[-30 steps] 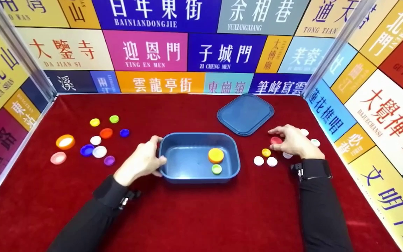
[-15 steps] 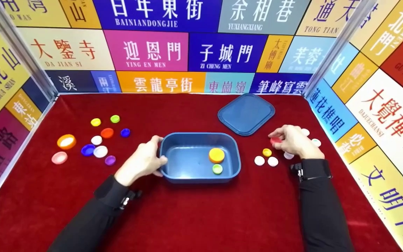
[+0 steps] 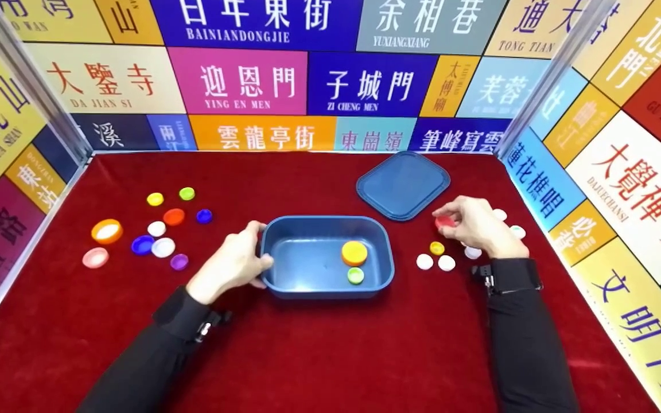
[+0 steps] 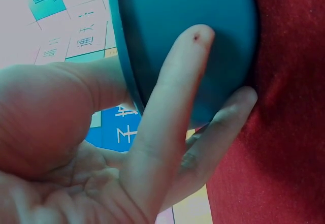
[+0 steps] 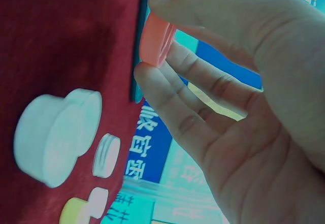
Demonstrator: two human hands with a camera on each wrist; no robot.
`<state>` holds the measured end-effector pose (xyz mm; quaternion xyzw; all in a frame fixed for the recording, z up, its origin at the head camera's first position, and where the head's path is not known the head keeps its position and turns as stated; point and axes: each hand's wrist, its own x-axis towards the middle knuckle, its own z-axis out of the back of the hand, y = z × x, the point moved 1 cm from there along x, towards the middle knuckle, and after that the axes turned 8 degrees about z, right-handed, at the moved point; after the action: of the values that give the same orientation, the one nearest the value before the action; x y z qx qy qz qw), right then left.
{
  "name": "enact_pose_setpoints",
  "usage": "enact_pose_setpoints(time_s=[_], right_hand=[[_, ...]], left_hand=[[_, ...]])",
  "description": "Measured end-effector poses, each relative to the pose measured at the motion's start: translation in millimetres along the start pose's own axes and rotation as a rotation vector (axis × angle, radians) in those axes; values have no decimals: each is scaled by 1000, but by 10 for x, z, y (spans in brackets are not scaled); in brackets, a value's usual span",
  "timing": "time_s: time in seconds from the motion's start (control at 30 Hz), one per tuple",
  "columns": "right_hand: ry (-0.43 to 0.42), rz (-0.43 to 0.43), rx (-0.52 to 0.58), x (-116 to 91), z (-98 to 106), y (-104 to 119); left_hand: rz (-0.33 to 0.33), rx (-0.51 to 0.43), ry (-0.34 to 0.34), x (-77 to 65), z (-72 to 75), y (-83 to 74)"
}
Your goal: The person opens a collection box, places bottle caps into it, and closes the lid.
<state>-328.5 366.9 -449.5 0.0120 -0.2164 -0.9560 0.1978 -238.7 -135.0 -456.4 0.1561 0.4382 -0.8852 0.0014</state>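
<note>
Nearest you, your black sleeves reach in over the red-covered desk, each with a dark band at the wrist. Your left hand is closed on the left end of the blue box, thumb over the rim and fingers along the outer wall. In the right part of that box lie a green cap and, just beyond it, a larger orange cap. To the right of the box you have a pair of white caps, with a yellow cap just behind. Beyond these, your right hand pinches a red cap between thumb and fingertips; more white caps sit close to that hand. Out to your left spreads a loose group: a purple cap and a pink cap nearer you, a lime cap at the far side. Farther off lies the blue lid, flat on the desk, and behind everything stand lettered wall panels.
</note>
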Motion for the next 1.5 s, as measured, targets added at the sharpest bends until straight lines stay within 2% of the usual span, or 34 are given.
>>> enact_pose_setpoints(time_s=[0.3,0.5,0.93,1.13,1.5], right_hand=[[-40,103,-19,43,-9,273],[-43,140,-13,54,-22,566],[-127,505,-32,75,-166,1211],[-65,570,-12,77,-334,1458],[30,641,-9,105,-673,1718]], left_hand=[[-7,-5,1,-5,-2,30],[-9,1,-1,-2,-7,47],[0,12,10,7,7,34],[7,7,17,9,3,18],[17,5,20,-3,4,17]])
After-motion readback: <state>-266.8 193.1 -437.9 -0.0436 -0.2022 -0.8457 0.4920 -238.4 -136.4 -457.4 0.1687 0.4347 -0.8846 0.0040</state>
